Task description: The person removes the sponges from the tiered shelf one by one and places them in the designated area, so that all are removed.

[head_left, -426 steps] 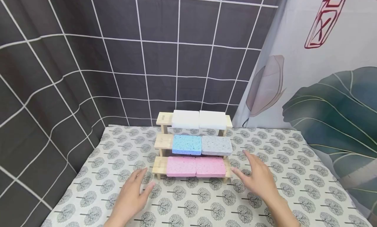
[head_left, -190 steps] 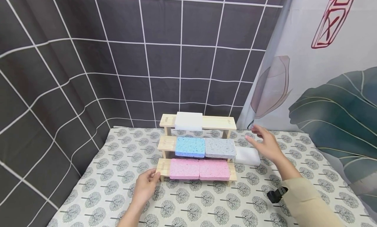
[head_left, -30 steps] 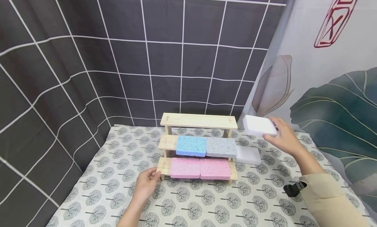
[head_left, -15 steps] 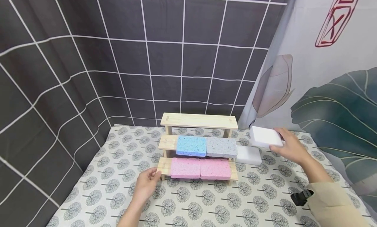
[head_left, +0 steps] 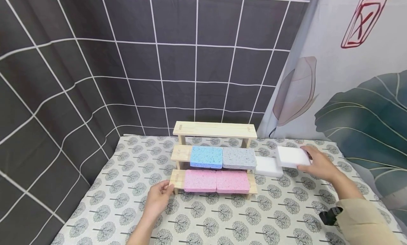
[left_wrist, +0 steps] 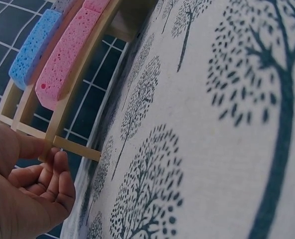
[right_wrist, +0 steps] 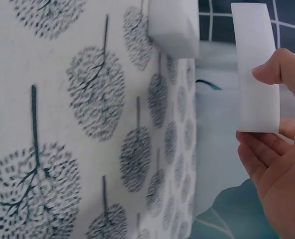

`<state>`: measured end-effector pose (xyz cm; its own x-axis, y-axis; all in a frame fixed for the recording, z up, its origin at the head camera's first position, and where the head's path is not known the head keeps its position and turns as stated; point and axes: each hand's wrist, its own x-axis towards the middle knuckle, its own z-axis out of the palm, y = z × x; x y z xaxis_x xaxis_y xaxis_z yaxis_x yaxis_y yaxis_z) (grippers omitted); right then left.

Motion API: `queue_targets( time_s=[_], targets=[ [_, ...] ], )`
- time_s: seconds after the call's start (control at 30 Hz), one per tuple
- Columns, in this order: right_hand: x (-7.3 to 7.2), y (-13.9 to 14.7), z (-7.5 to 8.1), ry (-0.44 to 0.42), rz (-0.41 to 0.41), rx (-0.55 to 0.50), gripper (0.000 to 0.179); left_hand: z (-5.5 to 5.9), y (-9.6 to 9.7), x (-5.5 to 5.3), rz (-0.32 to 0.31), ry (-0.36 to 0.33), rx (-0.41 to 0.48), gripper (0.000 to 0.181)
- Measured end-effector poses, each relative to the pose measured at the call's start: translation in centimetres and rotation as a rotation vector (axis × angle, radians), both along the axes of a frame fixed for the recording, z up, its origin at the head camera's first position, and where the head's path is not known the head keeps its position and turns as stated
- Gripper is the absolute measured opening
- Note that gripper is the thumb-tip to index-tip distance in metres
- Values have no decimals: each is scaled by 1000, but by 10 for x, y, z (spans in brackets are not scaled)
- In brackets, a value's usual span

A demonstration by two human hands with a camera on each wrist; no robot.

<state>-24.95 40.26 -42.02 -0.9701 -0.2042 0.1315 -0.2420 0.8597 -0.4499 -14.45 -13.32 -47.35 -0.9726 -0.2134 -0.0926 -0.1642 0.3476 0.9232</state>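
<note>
My right hand (head_left: pixel 321 165) grips a white sponge (head_left: pixel 292 156) by its right end, just right of a second white sponge (head_left: pixel 268 167) lying on the tablecloth. In the right wrist view the thumb presses the held sponge (right_wrist: pixel 259 94), which is clear of the cloth. My left hand (head_left: pixel 157 199) pinches the left end of the lowest tier of a three-tier wooden stand (head_left: pixel 214 129); the left wrist view shows thumb and fingers at that board's end. A blue sponge (head_left: pixel 206 156) and a grey sponge (head_left: pixel 239 158) lie on the middle tier.
Two pink sponges, a left one (head_left: pixel 200 180) and a right one (head_left: pixel 233 181), fill most of the lowest tier. The top tier is bare wood. A dark checked curtain (head_left: pixel 171 65) hangs behind, a floral one (head_left: pixel 359 96) at the right. The tablecloth (head_left: pixel 105 209) has printed trees.
Both white sponges have left the top tier, one after the other, for the stand's right side. Over the last second my right hand lowered the held one rightward. My left hand stayed on the stand.
</note>
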Motion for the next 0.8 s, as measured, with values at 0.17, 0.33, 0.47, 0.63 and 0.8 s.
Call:
queue_targets(
  time_s=[0.17,0.33,0.47,0.63,0.8],
  targets=[
    [1,12,-10,-12,3,-2,88,-1,-1,0,-7,6,-5,35],
    [1,24,-17,-21,-7,0,87,-1,-1,-1,-1,0,-3,35],
    [-1,30,-23,-26,-3,17,86,-2,-1,-1,1,-3,-1,35],
    [0,33,-31,-102,-19,33,92,-2,0,-2,11,-5,-10,34],
    [-1,34,-38,-163,-49,28,95,-2,0,-1,9,0,-16,34]
  ],
)
